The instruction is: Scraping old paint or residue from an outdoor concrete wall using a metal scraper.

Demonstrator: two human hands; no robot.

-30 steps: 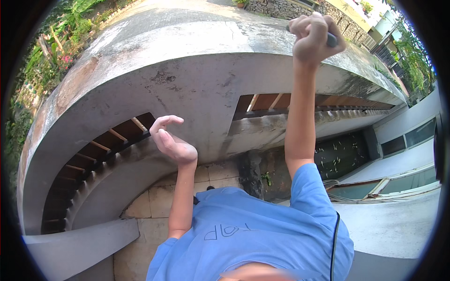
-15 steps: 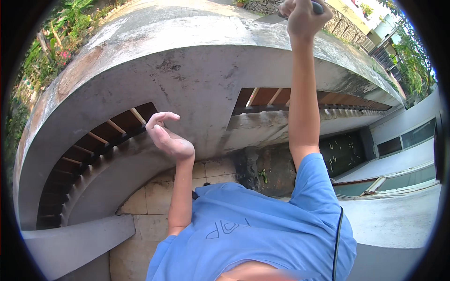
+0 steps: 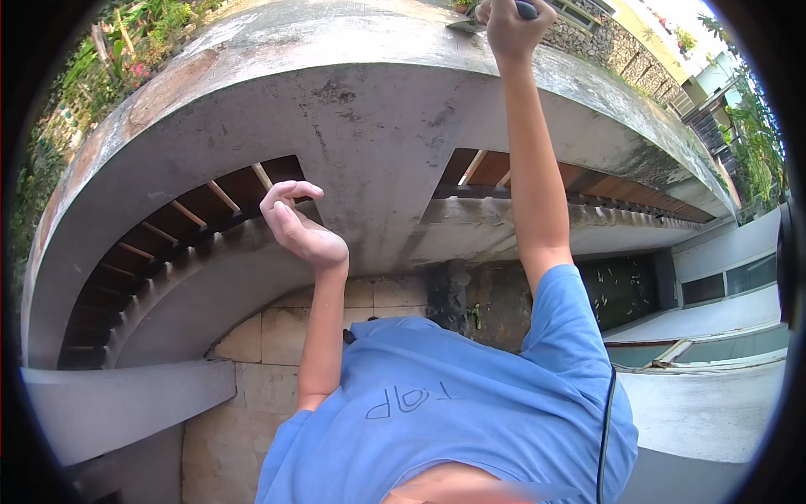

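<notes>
My right hand point(image 3: 516, 32) is stretched far forward over the top of a curved concrete wall point(image 3: 369, 109). It is closed round the dark rounded handle of a flat-bladed, trowel-like tool point(image 3: 464, 27). The grey metal blade points left from my fist, at or just above the wall's top; whether it touches cannot be told. My left hand point(image 3: 304, 225) is raised in front of the wall's inner face, fingers loosely bent and apart, holding nothing. Pale dust or powder seems to whiten its skin.
Slatted openings point(image 3: 180, 223) run through the wall on both sides. Below lies a tiled floor point(image 3: 285, 336), with a dark pit holding scattered leaves point(image 3: 621, 286) at right. A ledge point(image 3: 134, 407) juts in at left; windows point(image 3: 730, 336) stand at right. Plants point(image 3: 109, 59) grow beyond.
My right hand and the tool have shifted left and slightly up in the picture. The wall has slid a little as my view turned. My left hand keeps its bent pose.
</notes>
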